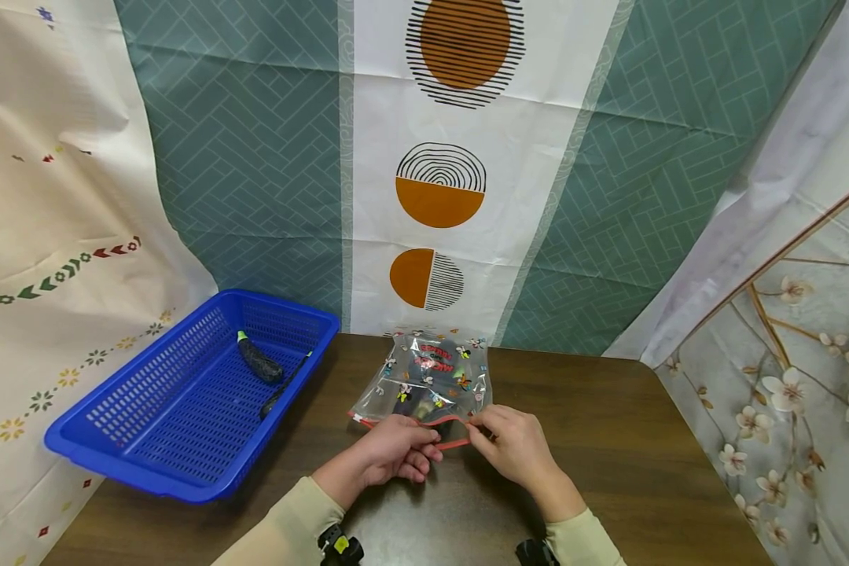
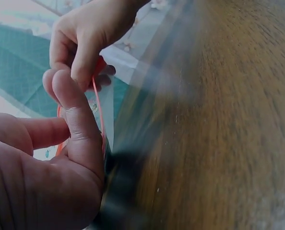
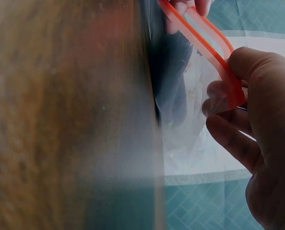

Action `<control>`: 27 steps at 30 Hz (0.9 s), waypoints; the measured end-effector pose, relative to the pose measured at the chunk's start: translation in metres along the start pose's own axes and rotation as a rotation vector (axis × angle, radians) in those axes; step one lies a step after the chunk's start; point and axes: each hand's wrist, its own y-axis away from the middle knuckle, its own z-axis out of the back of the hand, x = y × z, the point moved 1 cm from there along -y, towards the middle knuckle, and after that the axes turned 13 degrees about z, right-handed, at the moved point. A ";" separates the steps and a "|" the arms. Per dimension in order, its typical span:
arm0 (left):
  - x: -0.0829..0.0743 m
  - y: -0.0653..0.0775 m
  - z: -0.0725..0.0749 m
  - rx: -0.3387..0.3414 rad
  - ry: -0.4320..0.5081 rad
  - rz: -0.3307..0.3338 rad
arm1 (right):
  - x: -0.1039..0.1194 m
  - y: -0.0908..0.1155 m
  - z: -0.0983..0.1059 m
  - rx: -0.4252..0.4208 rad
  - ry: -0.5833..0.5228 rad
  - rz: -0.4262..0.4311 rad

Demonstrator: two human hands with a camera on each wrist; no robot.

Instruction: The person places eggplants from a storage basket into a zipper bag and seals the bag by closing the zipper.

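Observation:
A clear plastic zip bag [image 1: 389,393] with cartoon prints lies on the table, its red-edged mouth toward me and partly parted. Dark, long vegetables that look like eggplants [image 3: 173,79] show through the plastic; their number is unclear. At the left part of the mouth, my left hand [image 1: 395,452] holds the red edge with thumb and fingers. My right hand [image 1: 515,440] pinches the right end of the red strip [image 3: 207,50] between thumb and fingers. A small white slider [image 1: 357,417] sits at the strip's left corner.
A blue perforated plastic basket [image 1: 130,475] stands at the left of the brown wooden table [image 1: 580,487]. Two eggplants [image 1: 259,362] lie inside it, one partly hidden by the basket's right wall. Patterned cloths [image 1: 255,157] hang behind and at both sides.

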 end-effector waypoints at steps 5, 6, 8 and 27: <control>0.000 0.004 0.001 0.017 -0.014 0.000 | 0.001 0.001 0.000 0.002 -0.005 -0.004; 0.000 0.004 0.001 0.018 -0.016 0.000 | 0.001 0.001 -0.001 0.001 -0.006 -0.003; -0.001 0.007 0.001 0.023 -0.026 0.001 | 0.001 0.001 -0.001 -0.003 -0.004 0.001; -0.012 0.030 0.003 -0.024 -0.276 -0.032 | -0.001 0.001 0.000 -0.006 -0.008 0.008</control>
